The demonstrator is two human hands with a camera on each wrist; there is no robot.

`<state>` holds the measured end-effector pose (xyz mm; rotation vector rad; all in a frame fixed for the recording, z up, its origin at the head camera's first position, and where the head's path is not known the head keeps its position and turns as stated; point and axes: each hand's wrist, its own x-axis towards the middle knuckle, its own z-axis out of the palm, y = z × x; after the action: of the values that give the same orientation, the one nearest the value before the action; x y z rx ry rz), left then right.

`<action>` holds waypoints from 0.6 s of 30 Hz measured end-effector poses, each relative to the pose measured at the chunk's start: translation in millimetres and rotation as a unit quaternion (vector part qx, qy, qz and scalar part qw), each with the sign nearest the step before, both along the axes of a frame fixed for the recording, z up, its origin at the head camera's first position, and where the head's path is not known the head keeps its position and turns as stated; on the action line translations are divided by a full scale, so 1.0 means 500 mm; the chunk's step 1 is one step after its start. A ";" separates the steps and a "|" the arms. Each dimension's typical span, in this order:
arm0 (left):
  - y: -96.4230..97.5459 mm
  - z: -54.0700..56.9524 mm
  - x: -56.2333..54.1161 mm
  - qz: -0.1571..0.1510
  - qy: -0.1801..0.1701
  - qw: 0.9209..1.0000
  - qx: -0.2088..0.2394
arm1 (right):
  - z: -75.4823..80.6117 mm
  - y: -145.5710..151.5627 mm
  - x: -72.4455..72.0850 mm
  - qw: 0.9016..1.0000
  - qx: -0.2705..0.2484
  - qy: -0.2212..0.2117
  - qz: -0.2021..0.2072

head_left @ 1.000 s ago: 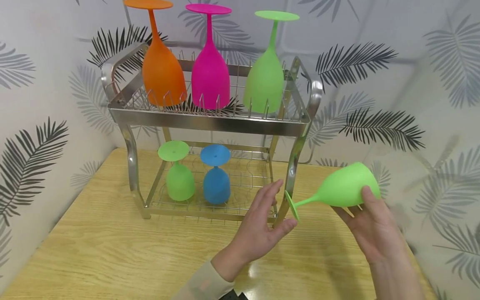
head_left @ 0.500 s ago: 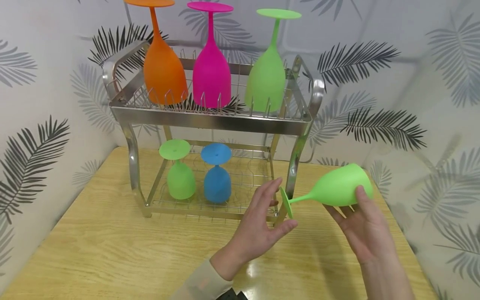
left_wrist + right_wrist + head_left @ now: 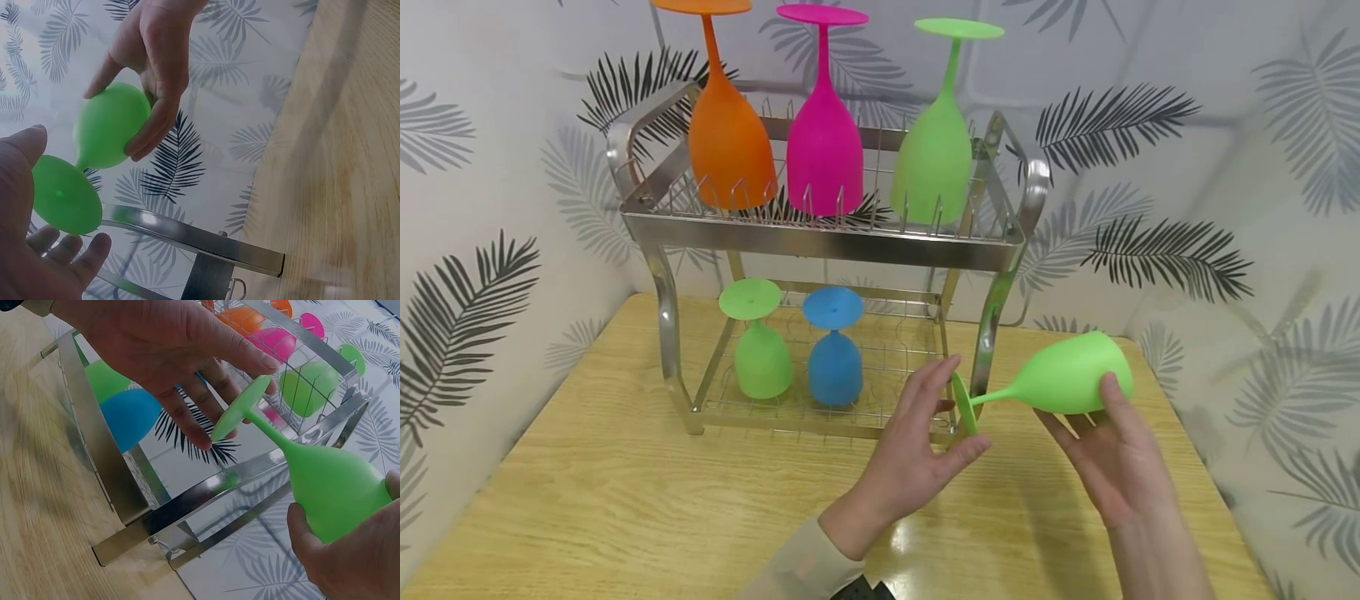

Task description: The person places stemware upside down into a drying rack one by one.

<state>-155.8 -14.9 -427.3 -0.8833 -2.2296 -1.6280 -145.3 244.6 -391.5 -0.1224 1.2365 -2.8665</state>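
A bright green wine goblet point(image 3: 1067, 375) lies sideways in the air, its open rim to the right. My right hand point(image 3: 1123, 467) grips the bowl from below, thumb on the near side, fingers underneath. The goblet's round foot point(image 3: 67, 195) points at my left hand point(image 3: 910, 454), between its spread thumb and fingers. In the left wrist view those fingers look relaxed and not closed on the foot; whether they touch it I cannot tell. The right wrist view shows the goblet's stem point(image 3: 269, 431) in front of the rack.
A two-tier metal dish rack point(image 3: 820, 242) stands behind. On top, upside down, are orange point(image 3: 730, 150), pink point(image 3: 825, 158) and green point(image 3: 932, 158) goblets. Below, green point(image 3: 763, 362) and blue point(image 3: 835, 371) ones stand inverted. The wooden table point(image 3: 647, 517) meets a leaf-patterned wall.
My right hand has moved left with the green goblet, bringing its foot between my left thumb and fingers. The left hand has hardly moved.
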 end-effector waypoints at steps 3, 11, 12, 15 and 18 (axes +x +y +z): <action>-0.001 -0.002 -0.001 0.001 -0.003 1.000 0.005 | -0.001 -0.003 0.000 1.000 -0.006 -0.005 0.004; -0.002 -0.005 -0.004 -0.003 0.016 1.000 0.019 | -0.004 -0.010 0.000 0.999 -0.023 -0.004 0.023; -0.002 -0.005 -0.004 -0.002 0.019 1.000 0.019 | -0.004 -0.011 0.000 0.999 -0.025 -0.005 0.025; -0.003 -0.005 -0.005 0.002 0.024 1.000 0.018 | -0.004 -0.012 0.000 0.999 -0.028 -0.006 0.029; -0.004 -0.005 -0.005 0.004 0.027 0.999 0.017 | -0.004 -0.012 0.000 0.999 -0.026 -0.007 0.032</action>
<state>-158.2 -17.0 -429.8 -0.8964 -2.1601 -1.6157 -145.4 238.4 -393.6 -0.1400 1.1331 -2.8401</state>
